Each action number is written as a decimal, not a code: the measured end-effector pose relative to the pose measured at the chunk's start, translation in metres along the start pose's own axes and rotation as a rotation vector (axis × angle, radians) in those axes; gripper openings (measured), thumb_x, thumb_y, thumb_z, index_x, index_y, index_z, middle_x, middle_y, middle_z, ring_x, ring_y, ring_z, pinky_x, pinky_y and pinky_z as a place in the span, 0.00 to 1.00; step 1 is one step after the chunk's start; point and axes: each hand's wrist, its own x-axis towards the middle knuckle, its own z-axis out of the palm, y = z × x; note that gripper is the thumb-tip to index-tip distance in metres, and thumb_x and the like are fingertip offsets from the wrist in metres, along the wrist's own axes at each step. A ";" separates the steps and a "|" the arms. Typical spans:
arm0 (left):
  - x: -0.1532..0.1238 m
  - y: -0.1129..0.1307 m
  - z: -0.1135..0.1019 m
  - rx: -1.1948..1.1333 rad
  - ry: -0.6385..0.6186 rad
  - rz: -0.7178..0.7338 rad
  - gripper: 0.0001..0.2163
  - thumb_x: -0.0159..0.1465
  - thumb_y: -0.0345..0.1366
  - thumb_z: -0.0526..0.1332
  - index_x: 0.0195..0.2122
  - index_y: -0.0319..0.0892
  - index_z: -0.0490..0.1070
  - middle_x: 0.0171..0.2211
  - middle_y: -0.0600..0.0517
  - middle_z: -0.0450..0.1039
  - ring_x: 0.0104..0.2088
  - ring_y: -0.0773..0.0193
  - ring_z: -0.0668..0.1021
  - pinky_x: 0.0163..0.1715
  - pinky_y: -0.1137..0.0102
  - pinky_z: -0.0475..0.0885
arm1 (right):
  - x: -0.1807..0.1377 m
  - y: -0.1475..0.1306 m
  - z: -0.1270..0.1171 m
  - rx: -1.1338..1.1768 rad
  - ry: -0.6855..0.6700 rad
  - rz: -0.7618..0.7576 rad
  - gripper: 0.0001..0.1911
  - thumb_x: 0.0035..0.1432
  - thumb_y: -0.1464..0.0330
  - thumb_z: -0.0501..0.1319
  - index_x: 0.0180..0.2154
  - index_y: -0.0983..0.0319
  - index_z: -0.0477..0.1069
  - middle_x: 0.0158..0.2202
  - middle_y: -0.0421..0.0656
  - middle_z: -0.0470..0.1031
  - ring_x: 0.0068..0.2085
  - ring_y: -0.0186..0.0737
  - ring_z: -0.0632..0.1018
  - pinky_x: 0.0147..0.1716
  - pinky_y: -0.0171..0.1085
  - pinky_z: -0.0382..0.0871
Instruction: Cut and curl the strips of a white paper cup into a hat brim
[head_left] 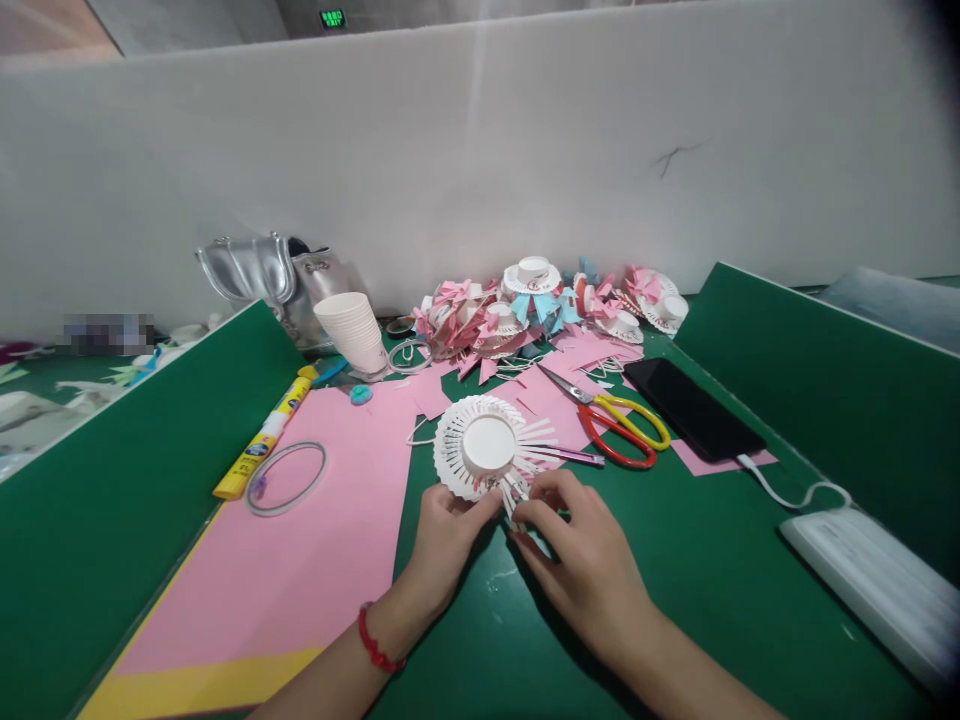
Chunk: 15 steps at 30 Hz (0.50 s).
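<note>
A white paper cup [489, 446], cut into strips that fan out around its round base, lies bottom up in front of me. Along its left side the strips are folded into a scalloped rim; on the right several stick out straight. My left hand [450, 540] pinches the near edge of the cup between thumb and fingers. My right hand [574, 540] has its fingers closed on one or more loose strips at the near right. Just beyond lie scissors [619, 420] with red and yellow handles and a thin purple pen-like tool [574, 456].
Pink paper [337, 560] covers the left side, with a yellow glue stick [262, 440] and a ring [285, 480]. Stacked paper cups [351, 335], a silver bag [277, 275] and finished paper hats [532, 275] stand behind. At right are a phone [694, 410] and a white power bank [874, 585]. Green dividers flank me.
</note>
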 end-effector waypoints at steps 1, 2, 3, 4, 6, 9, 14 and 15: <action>0.000 0.000 0.000 -0.006 -0.005 0.010 0.06 0.48 0.32 0.64 0.27 0.35 0.73 0.25 0.51 0.76 0.26 0.65 0.74 0.28 0.74 0.69 | 0.000 0.000 0.000 -0.015 0.011 -0.007 0.07 0.52 0.76 0.55 0.30 0.61 0.68 0.34 0.45 0.67 0.31 0.38 0.68 0.28 0.36 0.60; 0.000 0.000 0.000 -0.008 -0.010 0.020 0.06 0.49 0.32 0.63 0.28 0.35 0.73 0.27 0.51 0.76 0.28 0.64 0.75 0.30 0.73 0.69 | 0.000 -0.001 -0.001 -0.024 0.016 -0.015 0.06 0.51 0.75 0.55 0.30 0.61 0.69 0.34 0.45 0.67 0.31 0.38 0.68 0.28 0.36 0.60; 0.000 0.001 0.001 -0.006 -0.009 0.031 0.07 0.49 0.32 0.63 0.29 0.35 0.73 0.29 0.50 0.77 0.30 0.63 0.75 0.32 0.73 0.69 | 0.000 -0.001 -0.001 -0.027 0.023 -0.023 0.05 0.51 0.75 0.56 0.30 0.62 0.69 0.34 0.45 0.67 0.31 0.39 0.67 0.28 0.36 0.60; 0.000 0.001 0.001 0.004 -0.001 0.040 0.08 0.49 0.31 0.63 0.30 0.35 0.73 0.30 0.49 0.77 0.31 0.62 0.76 0.33 0.72 0.70 | 0.000 -0.002 -0.001 -0.025 0.031 -0.030 0.05 0.52 0.75 0.56 0.30 0.62 0.69 0.34 0.45 0.67 0.31 0.39 0.67 0.28 0.37 0.59; 0.000 0.002 0.002 0.047 0.032 0.054 0.08 0.48 0.31 0.63 0.30 0.34 0.74 0.30 0.48 0.78 0.32 0.60 0.76 0.34 0.71 0.70 | -0.001 -0.002 -0.001 -0.009 0.055 -0.035 0.06 0.53 0.75 0.55 0.30 0.62 0.69 0.33 0.45 0.67 0.31 0.39 0.67 0.28 0.37 0.59; -0.001 0.004 0.003 0.131 0.061 0.085 0.08 0.48 0.31 0.62 0.29 0.34 0.74 0.30 0.47 0.78 0.32 0.59 0.77 0.33 0.70 0.71 | -0.001 -0.001 0.000 0.049 0.084 0.007 0.06 0.55 0.75 0.53 0.30 0.62 0.67 0.34 0.46 0.67 0.33 0.39 0.69 0.30 0.38 0.60; -0.003 0.005 0.004 0.229 0.051 0.131 0.07 0.47 0.29 0.61 0.28 0.34 0.74 0.29 0.47 0.78 0.31 0.58 0.77 0.32 0.70 0.71 | 0.002 0.005 0.005 0.271 0.072 0.154 0.05 0.54 0.75 0.53 0.29 0.61 0.64 0.36 0.46 0.67 0.36 0.40 0.71 0.33 0.38 0.64; -0.004 0.005 0.003 0.235 0.043 0.144 0.07 0.47 0.29 0.60 0.29 0.34 0.74 0.29 0.47 0.78 0.31 0.58 0.77 0.32 0.70 0.72 | 0.003 0.006 0.005 0.326 0.075 0.182 0.05 0.54 0.75 0.53 0.28 0.61 0.64 0.35 0.45 0.68 0.36 0.40 0.71 0.33 0.37 0.65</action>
